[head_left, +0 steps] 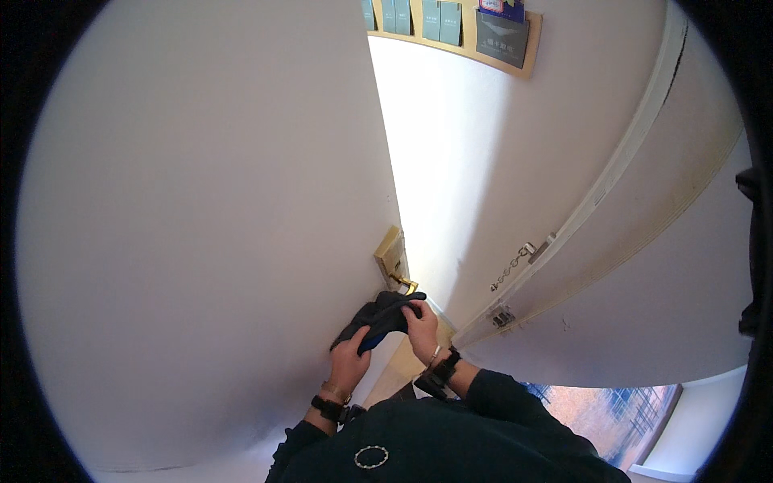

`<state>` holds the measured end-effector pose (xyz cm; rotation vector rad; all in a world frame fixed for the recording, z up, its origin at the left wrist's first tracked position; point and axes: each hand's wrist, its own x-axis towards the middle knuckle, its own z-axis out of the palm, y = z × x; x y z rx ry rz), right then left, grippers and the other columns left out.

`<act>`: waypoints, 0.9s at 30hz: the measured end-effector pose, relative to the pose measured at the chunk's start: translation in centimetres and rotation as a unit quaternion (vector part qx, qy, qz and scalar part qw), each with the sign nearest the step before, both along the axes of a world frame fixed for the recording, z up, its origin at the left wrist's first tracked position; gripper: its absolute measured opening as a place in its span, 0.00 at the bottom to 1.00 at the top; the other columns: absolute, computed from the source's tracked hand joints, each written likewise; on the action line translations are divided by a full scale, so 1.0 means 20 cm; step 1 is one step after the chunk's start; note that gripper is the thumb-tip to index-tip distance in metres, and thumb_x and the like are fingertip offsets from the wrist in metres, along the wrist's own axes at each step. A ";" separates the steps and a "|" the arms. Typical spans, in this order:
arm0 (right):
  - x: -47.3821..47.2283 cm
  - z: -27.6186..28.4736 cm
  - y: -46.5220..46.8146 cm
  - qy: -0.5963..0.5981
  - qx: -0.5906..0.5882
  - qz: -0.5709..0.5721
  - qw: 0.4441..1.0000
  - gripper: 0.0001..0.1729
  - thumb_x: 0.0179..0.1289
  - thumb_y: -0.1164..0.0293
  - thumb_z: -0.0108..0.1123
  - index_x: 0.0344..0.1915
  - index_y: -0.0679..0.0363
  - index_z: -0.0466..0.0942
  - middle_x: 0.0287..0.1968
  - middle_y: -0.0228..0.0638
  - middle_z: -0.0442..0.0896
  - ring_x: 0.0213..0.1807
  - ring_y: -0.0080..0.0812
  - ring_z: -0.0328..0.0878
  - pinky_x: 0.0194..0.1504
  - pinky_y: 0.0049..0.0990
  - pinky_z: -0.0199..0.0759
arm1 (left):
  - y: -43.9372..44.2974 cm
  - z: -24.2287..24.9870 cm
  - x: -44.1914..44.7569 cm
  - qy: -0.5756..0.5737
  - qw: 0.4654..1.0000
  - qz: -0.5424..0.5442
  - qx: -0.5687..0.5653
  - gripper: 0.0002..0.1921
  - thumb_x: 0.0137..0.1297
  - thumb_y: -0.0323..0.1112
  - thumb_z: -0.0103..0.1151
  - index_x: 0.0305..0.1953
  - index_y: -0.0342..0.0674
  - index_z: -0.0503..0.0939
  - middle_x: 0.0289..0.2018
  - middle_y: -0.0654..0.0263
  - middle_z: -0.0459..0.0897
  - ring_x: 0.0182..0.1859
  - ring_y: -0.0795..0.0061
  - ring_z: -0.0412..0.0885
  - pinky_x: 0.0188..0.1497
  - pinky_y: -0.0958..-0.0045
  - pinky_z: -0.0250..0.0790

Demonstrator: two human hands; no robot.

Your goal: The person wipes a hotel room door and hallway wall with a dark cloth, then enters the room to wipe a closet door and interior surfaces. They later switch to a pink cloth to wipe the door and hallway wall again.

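Observation:
Between my two hands is a dark fabric item (375, 317) with a blue patch on its lower side; it is bunched, so its exact kind is unclear. My left hand (349, 364) grips its lower left end, thumb on top. At the upper right end, my right hand (424, 335) pinches the fabric between thumb and fingers. Just beyond the fabric, a brass lever handle (412, 286) juts from a brass lock plate (389, 252) on a pale door (241, 211). The fabric hides part of the area under the handle.
To the right runs a white door frame (622, 145) with a hanging door chain (512, 268) and a metal strike plate (501, 316). A wooden rack (534, 45) holding several cards is on the wall above. Patterned carpet (604, 416) shows at lower right.

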<state>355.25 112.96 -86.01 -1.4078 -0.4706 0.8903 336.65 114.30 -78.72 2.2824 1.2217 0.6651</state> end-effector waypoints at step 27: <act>-0.16 -0.26 1.17 -0.193 -0.076 0.113 0.972 0.38 0.56 0.69 0.73 0.64 0.65 0.65 0.49 0.49 0.83 0.51 0.41 0.83 0.52 0.34 0.78 | 0.94 -0.30 -0.21 -0.045 0.998 0.039 -0.018 0.25 0.54 0.29 0.63 0.57 0.45 0.79 0.33 0.48 0.84 0.37 0.46 0.82 0.40 0.51 0.75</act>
